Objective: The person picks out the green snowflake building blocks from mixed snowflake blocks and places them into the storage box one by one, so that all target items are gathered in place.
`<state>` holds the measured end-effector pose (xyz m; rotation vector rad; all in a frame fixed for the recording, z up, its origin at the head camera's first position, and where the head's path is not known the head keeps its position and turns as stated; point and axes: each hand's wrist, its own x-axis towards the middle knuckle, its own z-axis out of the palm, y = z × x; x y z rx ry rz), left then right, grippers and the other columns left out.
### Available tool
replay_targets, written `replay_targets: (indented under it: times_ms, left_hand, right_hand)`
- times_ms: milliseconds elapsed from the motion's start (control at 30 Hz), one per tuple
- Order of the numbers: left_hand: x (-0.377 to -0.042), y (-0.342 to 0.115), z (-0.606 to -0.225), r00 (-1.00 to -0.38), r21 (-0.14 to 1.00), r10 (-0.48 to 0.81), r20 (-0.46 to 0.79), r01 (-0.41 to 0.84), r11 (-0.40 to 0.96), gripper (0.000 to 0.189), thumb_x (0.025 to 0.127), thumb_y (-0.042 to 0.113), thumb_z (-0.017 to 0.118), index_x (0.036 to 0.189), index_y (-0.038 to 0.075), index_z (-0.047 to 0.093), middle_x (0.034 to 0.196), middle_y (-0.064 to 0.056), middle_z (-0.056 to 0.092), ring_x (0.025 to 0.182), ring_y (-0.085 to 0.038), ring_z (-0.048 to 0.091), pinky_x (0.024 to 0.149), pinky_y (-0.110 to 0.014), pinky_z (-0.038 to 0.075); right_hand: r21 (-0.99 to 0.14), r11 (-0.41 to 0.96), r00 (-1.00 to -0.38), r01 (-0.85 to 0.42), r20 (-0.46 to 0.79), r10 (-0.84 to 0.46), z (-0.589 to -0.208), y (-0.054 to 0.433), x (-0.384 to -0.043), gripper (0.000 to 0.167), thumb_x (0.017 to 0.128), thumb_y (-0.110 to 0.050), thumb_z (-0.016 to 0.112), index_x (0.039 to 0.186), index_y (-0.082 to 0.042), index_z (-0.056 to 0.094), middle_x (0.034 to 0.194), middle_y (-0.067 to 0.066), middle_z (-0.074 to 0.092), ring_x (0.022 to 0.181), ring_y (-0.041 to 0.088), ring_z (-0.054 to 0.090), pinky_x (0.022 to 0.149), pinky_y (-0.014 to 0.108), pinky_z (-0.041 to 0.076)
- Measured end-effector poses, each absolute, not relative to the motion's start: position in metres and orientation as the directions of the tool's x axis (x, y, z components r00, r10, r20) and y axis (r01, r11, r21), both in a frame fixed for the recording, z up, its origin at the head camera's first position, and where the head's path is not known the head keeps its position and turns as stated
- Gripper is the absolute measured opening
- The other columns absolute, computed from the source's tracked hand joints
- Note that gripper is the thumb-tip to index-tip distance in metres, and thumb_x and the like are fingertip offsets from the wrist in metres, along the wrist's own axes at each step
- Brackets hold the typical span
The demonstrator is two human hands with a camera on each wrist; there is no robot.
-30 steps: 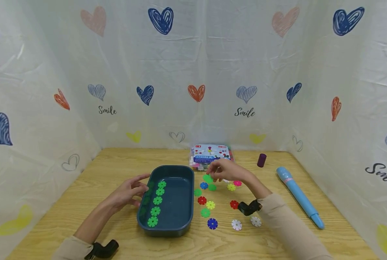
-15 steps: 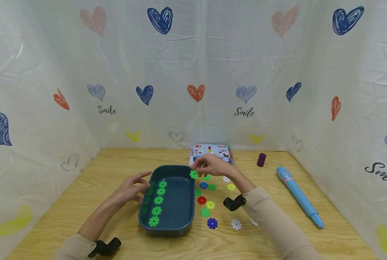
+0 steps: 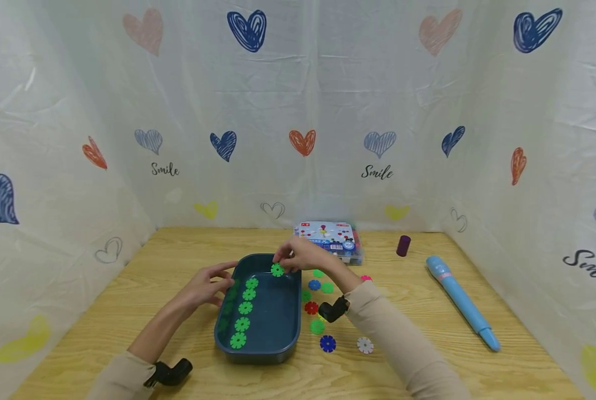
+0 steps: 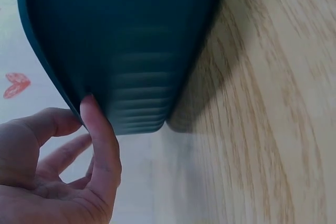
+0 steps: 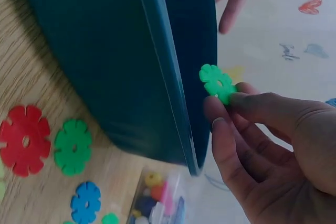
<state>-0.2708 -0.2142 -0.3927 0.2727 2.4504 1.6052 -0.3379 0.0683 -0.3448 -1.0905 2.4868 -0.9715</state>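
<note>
A green notched plastic disc (image 3: 277, 270) is pinched between the thumb and fingertips of my right hand (image 3: 300, 255), over the far end of the dark blue-green bin (image 3: 256, 356). The right wrist view shows this disc (image 5: 217, 83) tilted, just past the bin's near rim. My left hand (image 3: 203, 289) grips the bin's left rim. In the left wrist view its thumb (image 4: 100, 135) lies against the outer wall while other fingers reach over the edge. Inside the bin, several green discs (image 3: 245, 308) lie in a row along the left side.
Right of the bin lie loose discs, among them red (image 3: 311, 308), dark blue (image 3: 327, 344) and white (image 3: 365, 345) ones. A clear box of beads (image 3: 350, 259) stands behind. Further right are a purple cylinder (image 3: 403, 245) and a light blue microphone-shaped stick (image 3: 462, 303).
My right hand has picked up a green disc from the loose ones and carried it left over the bin. The left hand stays at the rim, and the bin has shifted slightly right.
</note>
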Motion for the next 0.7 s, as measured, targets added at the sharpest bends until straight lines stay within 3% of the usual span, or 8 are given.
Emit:
replay_targets:
  times_ms: [300,533,700]
  left_hand:
    - [-0.272,-0.215,-0.392,-0.959,0.921,0.278,-0.060,0.055,0.385,0.053,0.098,0.010,0.058,0.148,0.005,0.041,0.114,-0.019,0.052,0.080,-0.019,0.061,0.058,-0.031,0.058]
    - [-0.272,-0.215,-0.392,-0.958,0.922,0.279,-0.062,0.052,0.383,0.053,0.098,0.011,0.058,0.147,0.005,0.042,0.114,-0.018,0.051,0.080,-0.018,0.060,0.057,-0.029,0.057]
    - [-0.271,-0.215,-0.392,-0.958,0.920,0.278,-0.063,0.052,0.387,0.053,0.098,0.011,0.058,0.148,0.004,0.041,0.114,-0.018,0.051,0.080,-0.018,0.060,0.057,-0.029,0.057]
  right_hand:
    - [-0.672,0.555,-0.718,-0.491,-0.047,-0.694,-0.348,0.049,-0.346,0.016,0.096,0.001,0.057,0.105,0.000,0.071,0.095,0.016,0.073,0.081,0.027,0.073,0.067,0.029,0.059]
    - [-0.689,0.567,-0.715,-0.451,-0.101,-0.692,-0.355,0.040,-0.349,0.017,0.094,0.004,0.058,0.106,0.005,0.070,0.100,0.021,0.073,0.084,0.033,0.073,0.074,0.041,0.060]
    - [-0.682,0.597,-0.730,-0.423,-0.135,-0.670,-0.358,0.035,-0.350,0.017,0.093,0.005,0.058,0.104,0.004,0.071,0.101,0.019,0.073,0.083,0.032,0.073,0.069,0.034,0.060]
